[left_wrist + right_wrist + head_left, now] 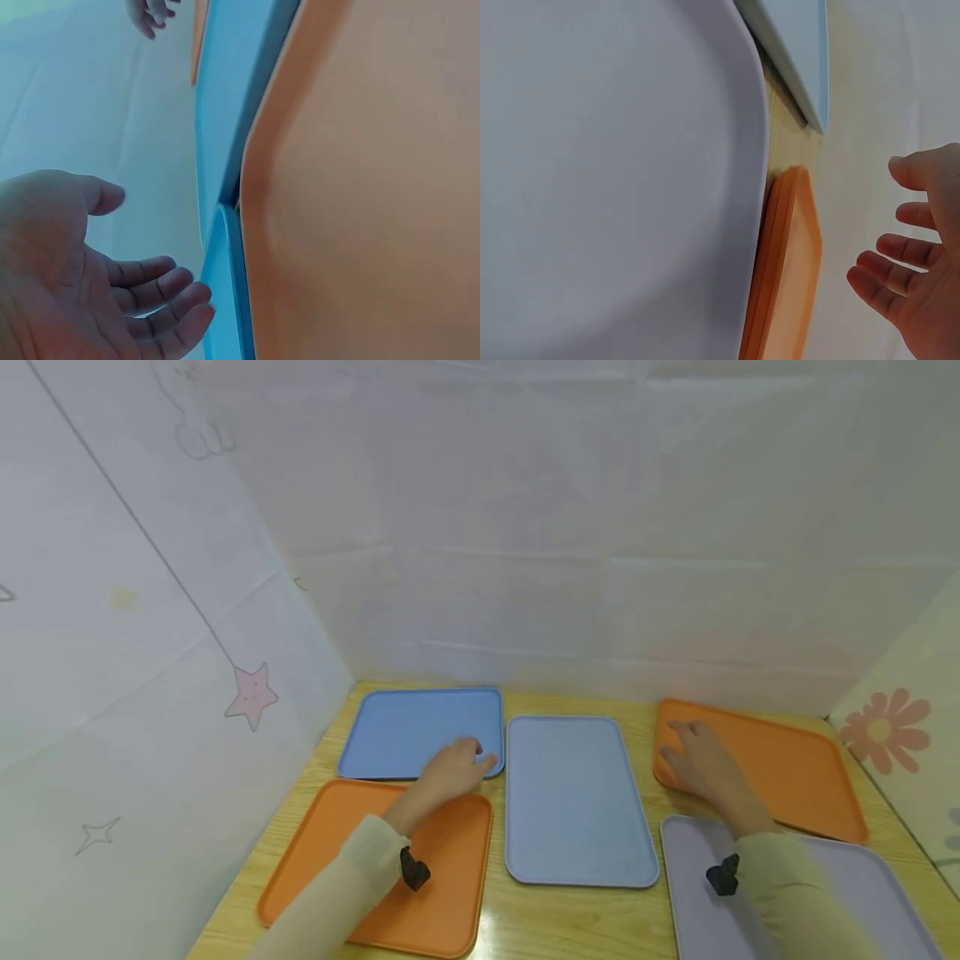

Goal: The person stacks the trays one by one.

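My left hand is over the front edge of the blue tray, close to the orange tray in front of it. Its fingers are loosely bent, with nothing between them in the left wrist view. At the right, my other hand hovers over the left end of a second orange tray. The right wrist view shows that hand's fingers spread and holding nothing. Under the right forearm lies a lavender tray. A pale blue tray lies between the two hands.
All the trays lie on a wooden table. Several stacked rims show at the right orange tray's edge in the right wrist view. Pale printed sheets hang behind and at both sides. Each wrist wears a small black device.
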The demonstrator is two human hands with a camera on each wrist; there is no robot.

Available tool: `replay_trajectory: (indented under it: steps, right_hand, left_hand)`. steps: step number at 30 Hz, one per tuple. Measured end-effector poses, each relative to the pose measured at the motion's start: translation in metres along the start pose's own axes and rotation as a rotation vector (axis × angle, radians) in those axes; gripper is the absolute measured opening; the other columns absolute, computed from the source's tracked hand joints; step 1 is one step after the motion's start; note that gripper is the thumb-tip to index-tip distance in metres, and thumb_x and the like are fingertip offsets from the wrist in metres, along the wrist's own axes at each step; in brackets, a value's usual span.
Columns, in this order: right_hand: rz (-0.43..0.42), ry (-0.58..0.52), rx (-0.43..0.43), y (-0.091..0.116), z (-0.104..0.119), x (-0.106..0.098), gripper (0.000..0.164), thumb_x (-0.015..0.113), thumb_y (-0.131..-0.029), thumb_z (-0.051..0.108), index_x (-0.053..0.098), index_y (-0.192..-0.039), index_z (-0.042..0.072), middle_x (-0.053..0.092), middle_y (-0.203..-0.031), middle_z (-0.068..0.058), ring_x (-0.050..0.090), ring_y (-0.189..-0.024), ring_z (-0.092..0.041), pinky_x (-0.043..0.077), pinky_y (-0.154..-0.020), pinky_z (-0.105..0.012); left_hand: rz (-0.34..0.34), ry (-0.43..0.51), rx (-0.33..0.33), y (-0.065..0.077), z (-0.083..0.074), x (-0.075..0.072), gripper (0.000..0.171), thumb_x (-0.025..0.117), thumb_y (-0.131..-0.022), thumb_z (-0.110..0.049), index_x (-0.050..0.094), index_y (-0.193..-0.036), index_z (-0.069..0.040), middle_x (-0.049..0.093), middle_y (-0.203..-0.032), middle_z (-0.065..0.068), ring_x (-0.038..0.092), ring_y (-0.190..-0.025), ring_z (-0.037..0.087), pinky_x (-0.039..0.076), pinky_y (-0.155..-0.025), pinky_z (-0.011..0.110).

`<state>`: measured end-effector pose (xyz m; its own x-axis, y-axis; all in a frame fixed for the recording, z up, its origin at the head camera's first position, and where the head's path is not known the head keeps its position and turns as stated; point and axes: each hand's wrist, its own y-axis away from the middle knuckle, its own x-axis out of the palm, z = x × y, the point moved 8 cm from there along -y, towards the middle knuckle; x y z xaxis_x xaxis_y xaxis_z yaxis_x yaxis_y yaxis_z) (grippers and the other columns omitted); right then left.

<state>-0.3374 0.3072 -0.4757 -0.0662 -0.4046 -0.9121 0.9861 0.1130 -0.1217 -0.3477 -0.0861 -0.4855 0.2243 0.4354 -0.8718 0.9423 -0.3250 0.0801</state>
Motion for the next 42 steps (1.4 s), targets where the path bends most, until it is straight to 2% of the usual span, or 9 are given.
replay_trajectory:
  steps: [6, 13, 18, 21, 25, 29, 34, 38, 42]
  right_hand:
    - [0.01, -0.078, -0.043, -0.011, 0.012, 0.011, 0.052, 0.062, -0.098, 0.02, 0.049, -0.138, -0.01, 0.053, -0.125, -0.036, 0.057, -0.109, -0.048, 0.049, -0.093, -0.062]
    - [0.077, -0.2, -0.037, -0.019, 0.021, 0.022, 0.051, 0.067, -0.096, 0.018, 0.053, -0.138, -0.009, 0.061, -0.12, -0.03, 0.064, -0.104, -0.043, 0.054, -0.089, -0.058]
    - [0.109, -0.214, -0.03, -0.022, 0.022, 0.03, 0.048, 0.068, -0.096, 0.016, 0.054, -0.135, -0.008, 0.065, -0.114, -0.027, 0.064, -0.103, -0.041, 0.054, -0.087, -0.055]
    - [0.129, -0.222, -0.008, -0.024, 0.021, 0.035, 0.049, 0.068, -0.096, 0.017, 0.054, -0.136, -0.007, 0.065, -0.115, -0.026, 0.065, -0.104, -0.041, 0.055, -0.087, -0.054]
    - [0.146, -0.231, 0.018, -0.026, 0.023, 0.041, 0.05, 0.067, -0.095, 0.018, 0.053, -0.137, -0.007, 0.065, -0.117, -0.026, 0.065, -0.104, -0.04, 0.055, -0.087, -0.052]
    - [0.173, -0.224, 0.038, -0.028, 0.023, 0.047, 0.053, 0.068, -0.094, 0.019, 0.052, -0.137, -0.007, 0.064, -0.119, -0.027, 0.066, -0.103, -0.039, 0.056, -0.086, -0.049]
    - [0.217, -0.229, 0.072, -0.03, 0.022, 0.054, 0.059, 0.069, -0.091, 0.018, 0.049, -0.141, -0.008, 0.064, -0.119, -0.026, 0.064, -0.103, -0.037, 0.054, -0.088, -0.05]
    - [0.236, -0.216, 0.068, -0.032, 0.023, 0.059, 0.062, 0.068, -0.088, 0.013, 0.047, -0.141, -0.011, 0.064, -0.115, -0.024, 0.062, -0.1, -0.036, 0.053, -0.089, -0.051]
    - [0.246, -0.181, 0.079, -0.032, 0.021, 0.062, 0.061, 0.068, -0.087, 0.008, 0.046, -0.14, -0.012, 0.064, -0.109, -0.021, 0.06, -0.094, -0.032, 0.053, -0.085, -0.049]
  left_hand:
    - [0.082, 0.093, 0.012, 0.008, -0.014, 0.014, 0.043, 0.059, -0.099, -0.036, 0.062, -0.122, 0.001, 0.065, -0.098, 0.009, 0.055, -0.069, 0.018, 0.049, -0.068, 0.036]
    - [0.154, 0.193, 0.015, 0.018, -0.021, 0.024, 0.034, 0.065, -0.092, -0.023, 0.06, -0.116, 0.001, 0.065, -0.094, 0.007, 0.058, -0.073, 0.016, 0.051, -0.067, 0.033]
    - [0.194, 0.212, 0.01, 0.023, -0.027, 0.031, 0.039, 0.07, -0.087, -0.017, 0.061, -0.119, 0.003, 0.069, -0.097, 0.007, 0.063, -0.075, 0.014, 0.056, -0.071, 0.035]
    - [0.21, 0.218, 0.014, 0.026, -0.031, 0.035, 0.038, 0.073, -0.087, -0.016, 0.062, -0.117, 0.005, 0.071, -0.087, 0.004, 0.064, -0.069, 0.013, 0.055, -0.066, 0.03]
    - [0.231, 0.193, 0.019, 0.027, -0.035, 0.043, 0.019, 0.073, -0.088, -0.014, 0.062, -0.096, 0.0, 0.06, -0.062, -0.002, 0.051, -0.054, 0.01, 0.04, -0.053, 0.023]
    - [0.248, 0.145, 0.028, 0.03, -0.039, 0.048, 0.021, 0.073, -0.09, -0.014, 0.06, -0.076, -0.006, 0.055, -0.052, -0.002, 0.047, -0.048, 0.012, 0.035, -0.05, 0.023]
    - [0.26, 0.133, 0.026, 0.03, -0.045, 0.055, 0.01, 0.077, -0.086, -0.008, 0.068, -0.086, -0.003, 0.066, -0.06, 0.003, 0.064, -0.051, 0.017, 0.048, -0.051, 0.024]
    - [0.24, 0.04, 0.029, 0.029, -0.052, 0.056, 0.02, 0.081, -0.08, -0.007, 0.068, -0.094, -0.002, 0.066, -0.072, 0.004, 0.063, -0.06, 0.017, 0.052, -0.057, 0.028]
    - [0.192, -0.082, 0.03, 0.027, -0.057, 0.055, 0.036, 0.085, -0.076, -0.009, 0.067, -0.106, 0.0, 0.07, -0.094, 0.009, 0.063, -0.082, 0.02, 0.054, -0.071, 0.032]
